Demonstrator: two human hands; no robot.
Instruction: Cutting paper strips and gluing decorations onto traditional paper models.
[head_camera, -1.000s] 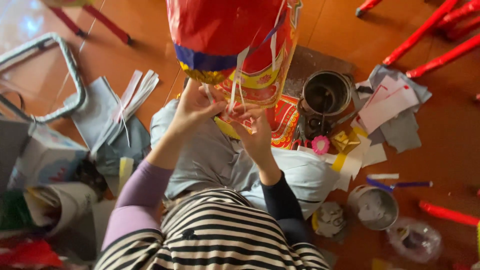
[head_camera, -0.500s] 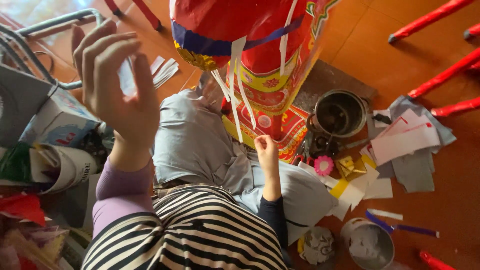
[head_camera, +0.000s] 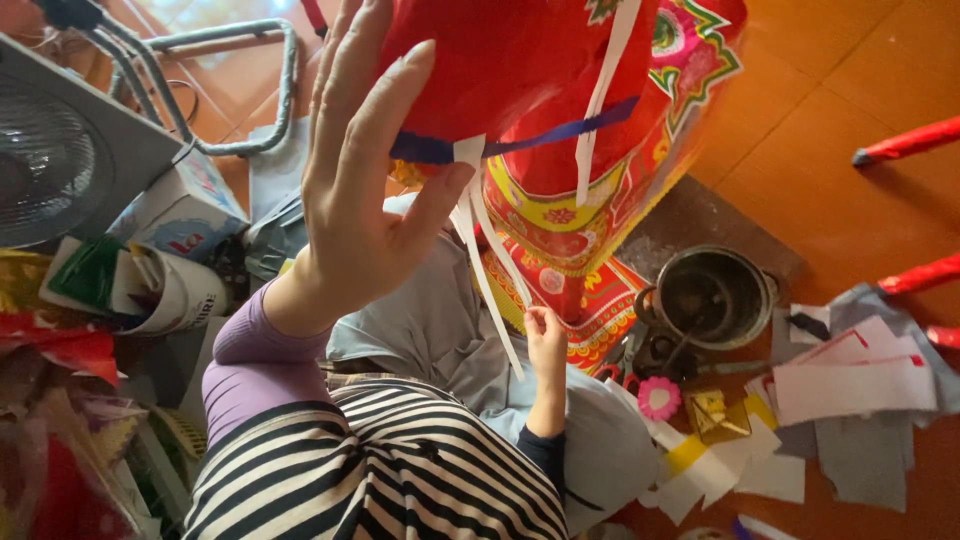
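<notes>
Fingers spread wide, the left hand (head_camera: 365, 190) is raised close to the camera with its palm open against the side of a tall red paper lantern (head_camera: 560, 130), gripping nothing. The lantern stands upright in front of the person, over the lap and the wooden floor (head_camera: 840, 150), with a blue band round it, a yellow and red patterned skirt below, and white paper strips (head_camera: 490, 280) hanging down its face. Lower down, the right hand (head_camera: 545, 340) is closed in a pinch at the lantern's bottom edge, just by the ends of the strips; whether it holds a strip or the patterned paper cannot be told. On the floor to the right sit a dark metal pot (head_camera: 710, 295), a pink paper flower (head_camera: 659, 398) and a scatter of white and grey paper scraps (head_camera: 850, 385). Red sticks (head_camera: 905, 143) lie farther right. To the left are a fan (head_camera: 50, 170), a small carton (head_camera: 185, 205) and a roll of paper (head_camera: 170, 290).
</notes>
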